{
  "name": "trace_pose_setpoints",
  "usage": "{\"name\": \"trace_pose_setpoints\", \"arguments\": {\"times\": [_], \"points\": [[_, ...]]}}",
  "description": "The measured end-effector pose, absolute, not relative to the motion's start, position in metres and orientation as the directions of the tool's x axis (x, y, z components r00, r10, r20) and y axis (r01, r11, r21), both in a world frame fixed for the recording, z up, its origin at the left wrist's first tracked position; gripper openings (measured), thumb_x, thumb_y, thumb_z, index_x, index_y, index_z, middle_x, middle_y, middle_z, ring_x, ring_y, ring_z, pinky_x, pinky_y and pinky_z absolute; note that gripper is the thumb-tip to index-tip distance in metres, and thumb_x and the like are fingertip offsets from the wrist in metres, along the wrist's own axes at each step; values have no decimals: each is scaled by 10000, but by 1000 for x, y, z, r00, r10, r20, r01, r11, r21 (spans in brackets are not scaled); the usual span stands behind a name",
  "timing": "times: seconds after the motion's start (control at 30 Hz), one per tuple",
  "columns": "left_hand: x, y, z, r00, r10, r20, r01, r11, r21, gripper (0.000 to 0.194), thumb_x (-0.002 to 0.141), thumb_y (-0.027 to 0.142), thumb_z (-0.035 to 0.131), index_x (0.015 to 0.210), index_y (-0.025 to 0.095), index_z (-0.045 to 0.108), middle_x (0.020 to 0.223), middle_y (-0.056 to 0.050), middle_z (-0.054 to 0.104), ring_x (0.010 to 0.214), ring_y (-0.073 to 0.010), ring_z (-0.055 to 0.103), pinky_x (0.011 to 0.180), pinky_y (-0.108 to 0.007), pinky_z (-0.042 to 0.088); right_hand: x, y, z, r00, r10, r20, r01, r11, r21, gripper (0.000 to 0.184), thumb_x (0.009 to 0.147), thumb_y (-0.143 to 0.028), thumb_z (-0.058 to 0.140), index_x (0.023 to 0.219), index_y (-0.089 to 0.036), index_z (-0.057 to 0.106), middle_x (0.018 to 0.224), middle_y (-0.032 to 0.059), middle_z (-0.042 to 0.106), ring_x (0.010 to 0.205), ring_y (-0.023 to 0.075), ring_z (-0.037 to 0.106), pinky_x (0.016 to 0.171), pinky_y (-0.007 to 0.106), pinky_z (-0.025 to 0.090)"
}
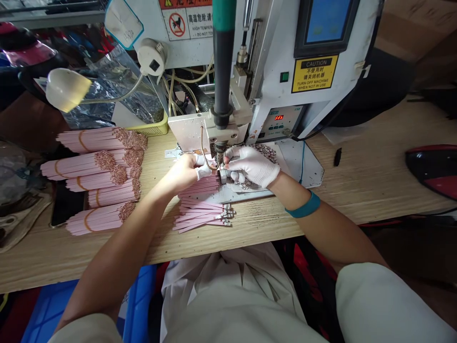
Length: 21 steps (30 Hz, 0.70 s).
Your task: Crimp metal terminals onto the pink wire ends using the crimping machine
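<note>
Pink flat cables (200, 185) pinched in the left hand (182, 172); gloved right hand (250, 166) curls nearby, hold unclear; metal-tipped strips (203, 216) lie loose, banded bundles (78, 165) stacked at the worktop's (357, 181) left.

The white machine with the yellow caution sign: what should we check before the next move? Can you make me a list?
Right hand: wearing a white fabric glove. Ok.
Left hand: white covers on the fingertips. Ok.
Fingers beside the narrow metal machine head: very close, so whether they are clear: cannot tell.
Small red digital display: lit. Ok.
Bundles of long pink strips with orange bands: stacked at the left. Ok.
Loose pink strips with metal ends: spread in a pile, not banded. Not ok.
</note>
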<state>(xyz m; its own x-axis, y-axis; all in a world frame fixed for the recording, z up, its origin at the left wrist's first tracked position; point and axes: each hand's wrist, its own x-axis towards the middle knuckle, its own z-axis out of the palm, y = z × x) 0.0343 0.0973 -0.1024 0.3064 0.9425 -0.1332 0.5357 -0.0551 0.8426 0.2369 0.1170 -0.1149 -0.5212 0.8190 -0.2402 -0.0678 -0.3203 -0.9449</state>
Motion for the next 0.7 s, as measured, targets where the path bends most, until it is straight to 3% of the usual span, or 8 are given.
{"name": "trace_pose_setpoints", "arguments": {"times": [0.13,0.3,0.37,0.43,0.53,0.7], "points": [[33,97,-99,323,939,-120,541,-79,837,137,665,239,573,685,125,647,663,-9,611,610,-131,524,553,-235,392,241,117,-111,-528,816,-236,-3,-280,-960,147,746,-66,614,795,-161,513,559,-23,537,391,79,508,286,152,356],[27,84,-85,451,886,-106,596,-211,775,193,739,297,603,775,135,701,687,-28,651,644,-148,570,578,-234,428,263,119,-92,-436,893,-109,264,11,-965,118,804,-215,656,863,-152,574,595,13,559,440,99,516,324,190,359],[26,75,-81,504,853,-139,685,-295,666,210,749,310,614,828,149,722,704,-37,666,653,-157,585,596,-240,439,273,122,-86,-399,913,-87,423,99,-901,161,840,-307,624,850,-147,607,575,21,561,427,99,493,345,211,335],[27,66,-82,489,856,-168,798,-362,482,208,761,293,598,843,154,730,732,-56,673,648,-167,590,600,-253,436,280,125,-83,-396,916,-63,543,179,-820,219,845,-363,600,825,-149,641,572,25,577,452,110,501,410,239,358],[30,59,-86,454,881,-134,883,-426,198,203,788,228,525,835,173,715,818,-65,670,626,-174,584,581,-272,415,286,130,-83,-463,886,10,616,330,-715,207,792,-358,630,789,-160,688,700,34,659,639,156,593,593,279,427],[35,61,-89,545,834,-89,836,-548,-13,280,862,194,410,902,191,687,982,-66,646,651,-173,601,533,-273,373,288,130,-85,-555,831,-27,663,423,-618,135,743,-262,630,792,-196,737,813,5,709,753,167,623,689,275,417]]}}
